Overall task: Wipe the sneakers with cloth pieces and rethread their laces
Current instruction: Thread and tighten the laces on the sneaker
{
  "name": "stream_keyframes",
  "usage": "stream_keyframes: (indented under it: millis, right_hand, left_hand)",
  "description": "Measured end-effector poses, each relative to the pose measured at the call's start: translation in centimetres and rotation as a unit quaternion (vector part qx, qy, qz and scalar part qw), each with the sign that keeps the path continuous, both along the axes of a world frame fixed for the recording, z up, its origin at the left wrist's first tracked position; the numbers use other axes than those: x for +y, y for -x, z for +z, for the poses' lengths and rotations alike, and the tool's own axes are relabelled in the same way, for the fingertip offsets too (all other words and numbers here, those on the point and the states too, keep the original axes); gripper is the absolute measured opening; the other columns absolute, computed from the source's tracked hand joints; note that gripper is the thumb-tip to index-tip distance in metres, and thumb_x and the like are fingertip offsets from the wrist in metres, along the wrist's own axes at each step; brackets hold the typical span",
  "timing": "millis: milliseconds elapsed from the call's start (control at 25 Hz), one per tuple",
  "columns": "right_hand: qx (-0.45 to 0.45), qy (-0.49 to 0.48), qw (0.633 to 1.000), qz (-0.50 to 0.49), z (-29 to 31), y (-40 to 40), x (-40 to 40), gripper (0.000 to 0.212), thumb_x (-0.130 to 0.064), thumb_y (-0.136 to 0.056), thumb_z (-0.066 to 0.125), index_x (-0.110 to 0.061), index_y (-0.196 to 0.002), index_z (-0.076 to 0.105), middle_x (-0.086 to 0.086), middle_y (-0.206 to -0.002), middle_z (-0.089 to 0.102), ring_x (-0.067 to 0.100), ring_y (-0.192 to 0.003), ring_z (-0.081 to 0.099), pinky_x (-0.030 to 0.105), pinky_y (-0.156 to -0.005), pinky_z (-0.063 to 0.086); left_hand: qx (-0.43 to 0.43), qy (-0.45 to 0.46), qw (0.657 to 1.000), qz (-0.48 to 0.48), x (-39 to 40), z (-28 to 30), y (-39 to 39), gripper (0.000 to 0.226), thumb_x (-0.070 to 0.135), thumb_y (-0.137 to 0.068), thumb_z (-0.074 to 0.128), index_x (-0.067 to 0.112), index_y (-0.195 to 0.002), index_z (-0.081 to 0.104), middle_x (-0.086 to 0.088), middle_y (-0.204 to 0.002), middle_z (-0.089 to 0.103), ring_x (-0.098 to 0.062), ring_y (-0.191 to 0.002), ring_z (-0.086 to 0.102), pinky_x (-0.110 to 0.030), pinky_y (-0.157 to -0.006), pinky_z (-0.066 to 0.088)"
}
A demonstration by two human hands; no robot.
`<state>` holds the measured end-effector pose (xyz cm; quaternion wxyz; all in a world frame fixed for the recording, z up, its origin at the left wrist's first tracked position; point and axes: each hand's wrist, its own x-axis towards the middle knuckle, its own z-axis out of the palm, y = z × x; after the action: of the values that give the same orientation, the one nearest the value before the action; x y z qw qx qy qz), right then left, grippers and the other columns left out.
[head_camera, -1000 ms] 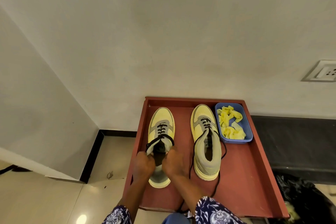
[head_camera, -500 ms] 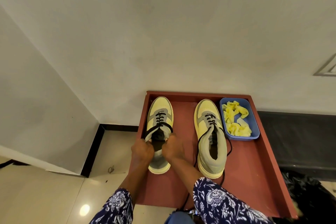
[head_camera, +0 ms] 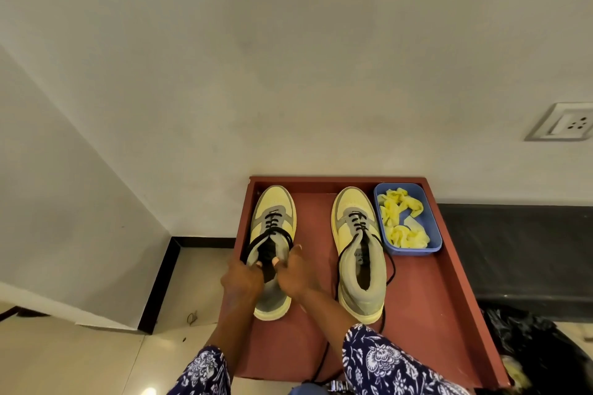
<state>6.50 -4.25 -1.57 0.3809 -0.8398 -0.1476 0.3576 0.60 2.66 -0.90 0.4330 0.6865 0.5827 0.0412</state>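
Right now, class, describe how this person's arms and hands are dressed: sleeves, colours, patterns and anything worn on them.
Both forearms are bare below pushed-up sleeves. The left sleeve and right sleeve are dark navy fabric printed with white flowers and leaves. The left hand and right hand wear no gloves; no rings can be made out.

Single head-worn view, forward and down, close above red tray (head_camera: 449,282) against wall (head_camera: 288,73).

soft even indoor light, faint shadows; wide-angle bending at edges (strongest in corners); focus sharp.
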Motion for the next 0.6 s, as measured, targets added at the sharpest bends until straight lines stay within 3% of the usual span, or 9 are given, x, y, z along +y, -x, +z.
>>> stream_keyframes:
  millis: [120, 200, 280, 320, 440, 600]
  right_hand:
    - [-0.052, -0.017, 0.998, 0.003, 1.1, -0.4, -1.4, 0.051, -0.026, -0.097, 0.041, -0.006, -0.141, 0.025, 0.014, -0.139, 0.044, 0.031, -0.128, 0.043, 0.032, -0.099, 0.038]
    - [-0.075, -0.062, 0.995, -0.006, 1.9, -0.9, -2.4, 0.045, -0.023, -0.096, 0.043, -0.009, -0.138, 0.034, 0.011, -0.135, 0.049, 0.029, -0.127, 0.045, 0.033, -0.101, 0.038]
    - [-0.091, -0.104, 0.990, -0.030, 2.5, -1.9, -3.6, 0.040, -0.019, -0.094, 0.045, -0.008, -0.133, 0.043, 0.010, -0.131, 0.055, 0.026, -0.124, 0.049, 0.035, -0.103, 0.040]
    - [-0.109, -0.115, 0.986, -0.050, 2.7, -2.6, -4.2, 0.038, -0.018, -0.094, 0.047, -0.008, -0.131, 0.047, 0.009, -0.129, 0.056, 0.024, -0.123, 0.050, 0.034, -0.103, 0.041]
    - [-0.193, -0.129, 0.966, -0.118, 3.3, -5.1, -7.4, 0.022, -0.012, -0.090, 0.051, -0.014, -0.110, 0.058, 0.007, -0.109, 0.060, 0.021, -0.104, 0.056, 0.028, -0.090, 0.043]
    - [-0.225, -0.061, 0.956, -0.176, 1.8, -7.2, -12.1, 0.033, -0.010, -0.088, 0.052, -0.005, -0.121, 0.053, 0.014, -0.121, 0.055, 0.029, -0.115, 0.051, 0.033, -0.094, 0.041]
  left_hand:
    - [0.004, -0.011, 1.000, -0.013, -1.7, 1.3, -0.1, 0.039, 0.012, -0.090, 0.053, -0.001, -0.126, 0.042, -0.021, -0.122, 0.054, -0.035, -0.108, 0.056, -0.034, -0.084, 0.048]
    - [0.011, -0.064, 0.996, -0.056, -3.0, 1.7, -0.3, 0.044, 0.013, -0.089, 0.052, -0.005, -0.127, 0.038, -0.028, -0.130, 0.044, -0.041, -0.116, 0.049, -0.040, -0.093, 0.048]
    - [0.021, -0.122, 0.987, -0.104, -4.2, 2.0, -1.0, 0.050, 0.014, -0.090, 0.048, -0.008, -0.132, 0.030, -0.035, -0.140, 0.029, -0.047, -0.130, 0.032, -0.047, -0.106, 0.038]
    - [0.018, -0.139, 0.983, -0.123, -4.8, 2.3, -1.4, 0.050, 0.012, -0.091, 0.046, -0.008, -0.134, 0.028, -0.035, -0.142, 0.026, -0.045, -0.134, 0.026, -0.044, -0.111, 0.031]
    - [-0.058, -0.129, 0.978, -0.151, -7.3, 3.7, -2.9, 0.045, 0.013, -0.092, 0.047, -0.003, -0.133, 0.036, -0.023, -0.139, 0.042, -0.032, -0.131, 0.039, -0.031, -0.107, 0.033]
    - [-0.082, -0.077, 0.965, -0.237, -10.5, 3.4, -4.3, 0.041, 0.025, -0.094, 0.048, 0.006, -0.130, 0.046, -0.011, -0.128, 0.057, -0.025, -0.119, 0.052, -0.027, -0.096, 0.039]
